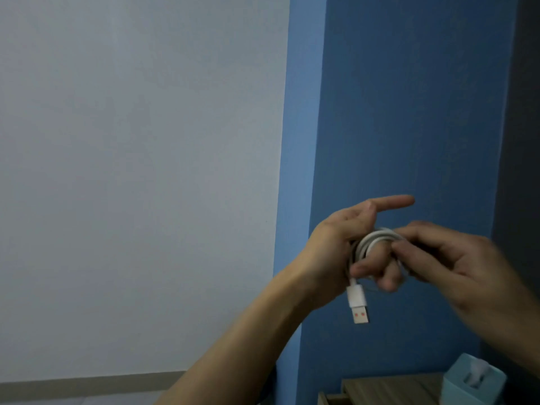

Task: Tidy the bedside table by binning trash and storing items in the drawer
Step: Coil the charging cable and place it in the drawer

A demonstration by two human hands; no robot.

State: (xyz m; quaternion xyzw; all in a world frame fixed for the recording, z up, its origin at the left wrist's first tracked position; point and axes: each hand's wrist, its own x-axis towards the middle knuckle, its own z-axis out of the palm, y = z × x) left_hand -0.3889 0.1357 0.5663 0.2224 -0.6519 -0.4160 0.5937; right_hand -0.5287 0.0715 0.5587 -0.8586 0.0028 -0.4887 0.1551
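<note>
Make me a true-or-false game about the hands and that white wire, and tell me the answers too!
1. The white cable is wound round the fingers of the left hand. True.
2. The USB plug points up. False: it hangs down below the left hand.
3. The right hand pinches the cable coil. True.
4. The cable lies on the bedside table. False: both hands hold it up in the air, above the table.
5. The tissue box is red. False: it is pale teal.
</note>
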